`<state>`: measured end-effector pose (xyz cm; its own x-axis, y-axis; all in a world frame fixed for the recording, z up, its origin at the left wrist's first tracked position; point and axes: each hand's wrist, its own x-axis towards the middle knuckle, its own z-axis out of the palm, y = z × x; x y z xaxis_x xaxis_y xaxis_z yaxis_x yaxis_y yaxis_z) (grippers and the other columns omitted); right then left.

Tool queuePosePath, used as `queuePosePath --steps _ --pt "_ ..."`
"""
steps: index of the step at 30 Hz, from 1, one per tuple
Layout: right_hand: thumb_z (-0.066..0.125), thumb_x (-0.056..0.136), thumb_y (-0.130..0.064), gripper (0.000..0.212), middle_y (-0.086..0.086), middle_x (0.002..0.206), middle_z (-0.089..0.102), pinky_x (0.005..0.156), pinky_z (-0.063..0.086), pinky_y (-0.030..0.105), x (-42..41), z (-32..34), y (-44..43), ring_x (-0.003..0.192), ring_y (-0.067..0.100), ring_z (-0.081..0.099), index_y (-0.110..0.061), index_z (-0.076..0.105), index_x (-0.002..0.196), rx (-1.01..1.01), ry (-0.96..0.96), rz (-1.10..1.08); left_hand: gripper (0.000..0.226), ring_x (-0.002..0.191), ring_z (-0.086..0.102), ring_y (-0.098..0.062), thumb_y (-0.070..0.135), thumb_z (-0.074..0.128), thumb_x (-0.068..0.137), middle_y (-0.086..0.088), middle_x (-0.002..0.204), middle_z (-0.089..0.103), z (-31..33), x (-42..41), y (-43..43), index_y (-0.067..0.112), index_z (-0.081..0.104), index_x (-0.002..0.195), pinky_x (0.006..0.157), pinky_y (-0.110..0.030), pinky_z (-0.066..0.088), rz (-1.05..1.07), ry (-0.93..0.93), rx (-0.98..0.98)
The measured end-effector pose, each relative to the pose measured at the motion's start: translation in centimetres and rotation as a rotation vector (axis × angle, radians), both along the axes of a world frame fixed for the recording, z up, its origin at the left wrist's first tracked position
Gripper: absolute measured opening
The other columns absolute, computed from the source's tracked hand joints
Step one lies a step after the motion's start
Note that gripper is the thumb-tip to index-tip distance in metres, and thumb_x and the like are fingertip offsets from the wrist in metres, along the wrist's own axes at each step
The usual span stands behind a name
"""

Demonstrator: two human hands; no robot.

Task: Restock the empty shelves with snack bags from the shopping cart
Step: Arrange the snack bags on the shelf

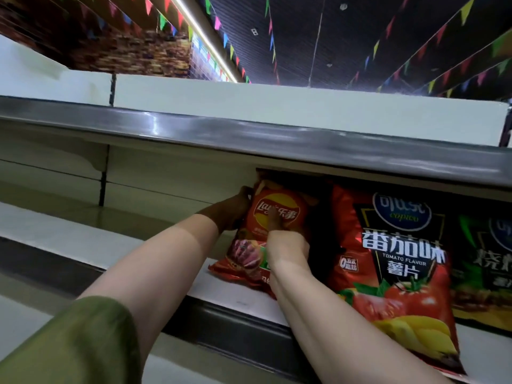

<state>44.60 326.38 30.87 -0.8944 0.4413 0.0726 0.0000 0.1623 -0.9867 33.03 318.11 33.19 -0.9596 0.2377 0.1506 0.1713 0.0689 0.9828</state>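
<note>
At a partly stocked supermarket shelf point(138, 245), stands a red Lay's bag point(279, 206) upright with both bare hands, just beside a larger tomato-flavour bag point(401, 259) already in place. Clamps the bag's left edge with the left hand point(234, 210), deep in shadow under the upper shelf lip point(249, 134), with fingers curled round behind the foil as far as can be made out. Pinches the right side with the right hand point(288, 246), laying what looks like the thumb point(274, 218) flat up the yellow-and-red logo and tucking the other fingers toward the back. Holds from both flanks, probably, to keep a puffed, slippery pack from toppling forward and to square its face to the aisle. Rests the crimped bottom seam on the white shelf board, with the top leaning a little back under the grey lip above. Shows glossy, air-filled film, creased where gripped, next to the taut, shiny red-and-black front of the tomato pack and a dark, green-trimmed bag point(487, 250) farther right. Takes in smooth, matte cream-painted metal running off to the left, behind a dull grey front rail point(235, 321). Catches an olive sleeve point(83, 342) low in the view and coloured bunting point(230, 48) overhead. Cannot place the shopping cart: out of view.
</note>
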Motion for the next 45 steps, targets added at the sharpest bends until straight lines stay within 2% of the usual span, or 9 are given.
queuePosePath --steps 7,12,15,18,24,32,39,43,45 --pt "0.040 0.090 -0.061 0.079 0.017 0.146 0.036 0.109 0.030 0.043 -1.1 -0.4 0.7 0.132 0.038 0.037 -0.007 0.025 0.146 0.105 -0.053 -0.048 0.055 0.081 0.056 -0.026 0.043 0.018 0.102 -0.019 0.102 0.056 -0.8 -1.4 0.5 0.003 0.033 0.137 0.074 -0.038 0.048 -0.020 -0.096 0.105" --pt "0.040 0.090 -0.062 0.085 0.017 0.153 0.022 0.110 0.025 0.046 -1.6 -0.2 0.3 0.138 0.038 0.027 -0.010 0.008 0.150 0.138 -0.100 -0.076 0.062 0.098 0.054 -0.032 0.045 0.040 0.095 -0.023 0.136 0.043 -1.2 -0.9 0.1 0.007 0.028 0.143 0.079 -0.041 0.049 -0.033 -0.028 0.062" --pt "0.042 0.091 -0.058 0.082 0.015 0.153 0.022 0.109 0.027 0.047 -1.0 -0.2 0.2 0.136 0.038 0.029 -0.012 0.009 0.149 0.165 -0.011 -0.079 0.037 0.105 0.053 -0.034 0.017 0.052 0.096 -0.016 0.111 0.055 -0.9 -0.4 -0.7 0.013 0.041 0.132 0.089 -0.046 0.047 0.051 0.007 0.063" --pt "0.044 0.091 -0.056 0.079 0.015 0.152 0.024 0.109 0.029 0.049 -0.4 0.2 -0.2 0.134 0.040 0.032 -0.015 0.009 0.149 0.173 0.045 -0.069 0.023 0.103 0.054 -0.029 0.027 0.058 0.092 -0.015 0.106 0.059 -0.7 0.4 -2.3 0.006 0.057 0.104 0.100 -0.041 0.045 0.155 -0.080 0.052" --pt "0.052 0.092 -0.045 0.077 0.012 0.156 0.020 0.111 0.022 0.039 -2.0 1.6 -0.7 0.141 0.031 0.024 -0.010 0.013 0.150 0.045 0.206 -0.039 0.051 0.074 0.061 -0.024 0.056 0.045 0.093 -0.011 0.084 0.064 -0.9 6.6 -2.9 0.007 0.059 0.094 0.061 -0.031 0.054 0.085 -0.200 0.153" --pt "0.043 0.098 -0.036 0.068 0.013 0.158 0.009 0.113 0.016 0.032 -3.9 -0.4 0.0 0.144 0.028 0.015 -0.005 0.011 0.149 -0.027 0.182 -0.027 0.014 0.067 0.059 -0.018 0.009 0.046 0.098 -0.009 0.087 0.065 -2.4 9.0 -0.5 0.007 0.060 0.100 0.051 -0.024 0.053 0.069 -0.065 0.034" --pt "0.047 0.097 -0.034 0.068 0.014 0.156 0.017 0.111 0.021 0.033 -3.4 -0.2 0.1 0.143 0.030 0.019 -0.005 0.014 0.149 -0.089 0.180 -0.045 0.041 0.108 0.060 -0.036 0.015 0.053 0.096 -0.023 0.128 0.056 -3.1 8.3 0.3 0.005 0.044 0.135 0.082 -0.039 0.051 0.170 0.018 0.032" --pt "0.036 0.102 -0.011 0.043 0.011 0.140 0.042 0.053 0.046 0.012 -1.1 -0.1 0.2 0.130 0.031 0.043 -0.003 0.027 0.143 -0.148 0.077 0.179 0.047 0.117 0.056 -0.035 0.024 0.052 0.097 -0.019 0.135 0.053 -3.3 8.4 0.6 0.010 0.039 0.140 0.098 -0.043 0.047 0.187 0.026 0.015" --pt "0.038 0.102 -0.019 0.047 0.015 0.148 0.035 0.064 0.046 0.016 -0.9 -0.1 -0.1 0.133 0.029 0.039 -0.003 0.026 0.144 -0.131 0.050 0.188 0.057 0.127 0.048 -0.033 0.030 0.051 0.097 -0.018 0.143 0.045 -3.2 8.8 0.4 0.010 0.030 0.146 0.106 -0.041 0.040 0.225 -0.012 0.012"
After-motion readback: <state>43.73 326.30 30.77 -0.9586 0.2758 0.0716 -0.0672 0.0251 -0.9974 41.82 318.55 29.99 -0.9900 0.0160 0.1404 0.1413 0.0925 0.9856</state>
